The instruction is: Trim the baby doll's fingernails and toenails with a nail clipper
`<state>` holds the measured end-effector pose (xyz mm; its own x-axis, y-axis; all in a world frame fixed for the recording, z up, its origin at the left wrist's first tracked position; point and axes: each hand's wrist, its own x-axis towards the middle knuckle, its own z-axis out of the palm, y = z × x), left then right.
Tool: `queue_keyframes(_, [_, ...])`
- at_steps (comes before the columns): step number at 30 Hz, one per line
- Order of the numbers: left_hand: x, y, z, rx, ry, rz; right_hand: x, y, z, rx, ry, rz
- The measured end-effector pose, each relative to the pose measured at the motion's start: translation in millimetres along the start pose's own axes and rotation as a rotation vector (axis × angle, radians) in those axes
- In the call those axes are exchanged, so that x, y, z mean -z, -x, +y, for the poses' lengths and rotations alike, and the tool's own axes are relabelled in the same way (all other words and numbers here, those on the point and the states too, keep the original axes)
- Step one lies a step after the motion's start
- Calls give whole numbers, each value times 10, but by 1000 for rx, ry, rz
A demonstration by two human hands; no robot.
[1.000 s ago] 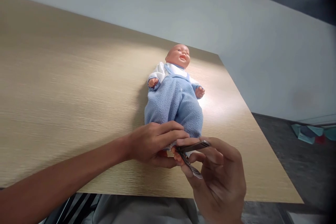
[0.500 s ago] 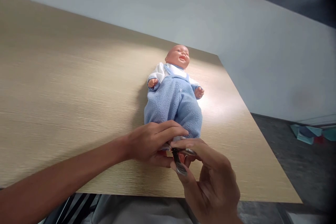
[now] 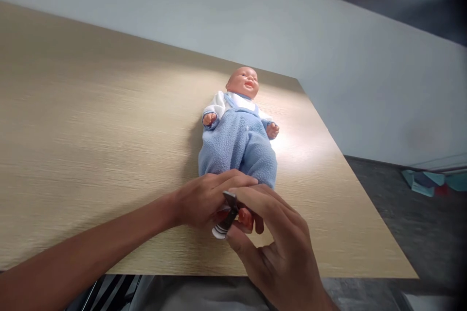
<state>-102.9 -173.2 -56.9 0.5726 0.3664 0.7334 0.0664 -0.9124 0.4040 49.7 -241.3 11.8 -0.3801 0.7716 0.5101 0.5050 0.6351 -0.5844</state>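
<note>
A baby doll (image 3: 239,141) in blue fleece overalls and a white top lies face up on the table, its feet towards me. My left hand (image 3: 209,199) lies across the doll's lower legs, its fingers curled round a foot. A pinkish doll foot (image 3: 245,218) shows in part between my hands. Between thumb and forefinger, my right hand (image 3: 279,233) holds a small metal nail clipper (image 3: 229,216) with its lever spread away from the body. The clipper is close to the foot; whether it touches a toe is hidden.
The light wooden table (image 3: 109,121) runs far to the left, and its right edge slants down towards me. A pale wall (image 3: 365,73) stands behind it. On the dark floor (image 3: 386,194) at the right lie teal and red items (image 3: 425,183).
The nail clipper has turned in my right hand and shifted left, its lever now pointing down-left. My left hand keeps its place on the doll's legs. The view has tilted slightly.
</note>
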Motion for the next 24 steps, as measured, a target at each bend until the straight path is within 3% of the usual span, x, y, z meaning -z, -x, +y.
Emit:
queue_keyframes(3, [-6,-13,-9,-7,0,7,-18,7,16,23,-42,-9])
queue_keyframes(6, [-11,-37,-18,-45,4,1,-33,80,70,10,-205,93])
queue_keyframes(9, [-2,-54,-4,-70,1,-19,1,217,166,-93,-305,243])
queue_keyframes(11, [6,-45,2,-76,7,-22,71,307,238,-160,-296,252])
queue_keyframes(16, [66,9,-93,-49,-35,92,324,356,396,-198,-274,140])
queue_keyframes(19, [235,-35,-86,-52,-111,187,418,243,500,-22,-145,1])
queue_keyframes(21, [406,-101,39,-46,-169,160,443,138,562,85,-39,-105])
queue_keyframes(22, [491,-132,134,8,-201,122,449,86,583,107,-2,-142])
queue_keyframes(24, [627,-161,347,286,-208,37,461,-7,601,117,30,-179])
